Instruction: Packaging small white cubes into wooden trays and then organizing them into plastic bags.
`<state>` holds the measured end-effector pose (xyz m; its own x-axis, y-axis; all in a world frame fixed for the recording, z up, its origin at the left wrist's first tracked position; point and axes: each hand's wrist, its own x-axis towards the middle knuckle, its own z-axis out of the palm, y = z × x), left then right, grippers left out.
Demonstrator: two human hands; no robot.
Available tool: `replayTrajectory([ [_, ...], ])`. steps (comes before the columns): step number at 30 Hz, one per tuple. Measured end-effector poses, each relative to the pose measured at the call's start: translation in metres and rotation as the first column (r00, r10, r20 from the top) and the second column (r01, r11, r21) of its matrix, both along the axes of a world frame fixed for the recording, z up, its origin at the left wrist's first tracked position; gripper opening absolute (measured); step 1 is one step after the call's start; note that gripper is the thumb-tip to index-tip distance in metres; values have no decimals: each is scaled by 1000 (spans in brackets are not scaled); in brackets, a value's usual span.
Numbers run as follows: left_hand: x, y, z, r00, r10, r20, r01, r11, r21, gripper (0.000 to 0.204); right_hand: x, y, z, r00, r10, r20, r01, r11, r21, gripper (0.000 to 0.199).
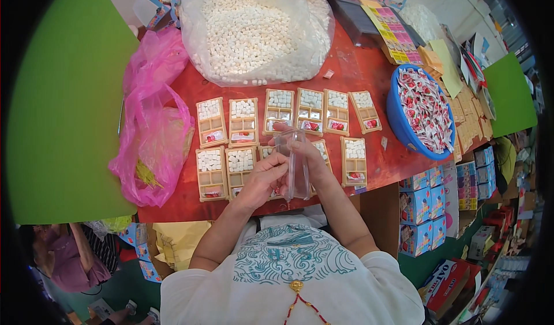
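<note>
A clear plastic box (pixel 298 178) is held over the near row of trays, between my two hands. My left hand (pixel 266 178) pinches its left side with bent fingers. From the other side, my right hand (pixel 311 159) is wrapped round its upper part. Beneath and around them lie two rows of beige compartment trays (pixel 211 130), most holding small white cubes (pixel 281 99) and a small red-and-white packet (pixel 214 136). My hands and the box partly hide several trays in the middle of the near row. One tray (pixel 354 166) lies apart to the right.
A large clear bag of white cubes (pixel 248 36) fills the back of the red table (pixel 167 209). Pink plastic bags (pixel 153 123) lie at the left. A blue basin (pixel 398 120) of packets stands at the right, near printed cards (pixel 395 31). Blue boxes (pixel 416 215) are stacked below.
</note>
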<state>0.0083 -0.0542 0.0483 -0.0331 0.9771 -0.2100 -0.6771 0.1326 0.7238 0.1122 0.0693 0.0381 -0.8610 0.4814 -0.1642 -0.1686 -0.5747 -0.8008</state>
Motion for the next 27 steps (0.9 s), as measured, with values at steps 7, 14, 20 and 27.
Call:
replayTrajectory([
  [7,1,0,0,1000,8,-13,-8,1000,-9,14,1,-1,-2,1000,5,0,-5,1000,-1,78],
  [14,2,-1,-2,999,2,-42,-2,1000,-7,13,1,-3,-1,1000,-6,-3,6,1000,-5,78],
  [20,1,-1,-6,1000,0,-16,0,1000,20,15,1,-2,-4,1000,-2,-15,2,1000,-12,77],
  [27,0,-2,-4,998,-13,-58,11,1000,-25,12,2,-2,-4,1000,4,-11,-5,999,-31,77],
])
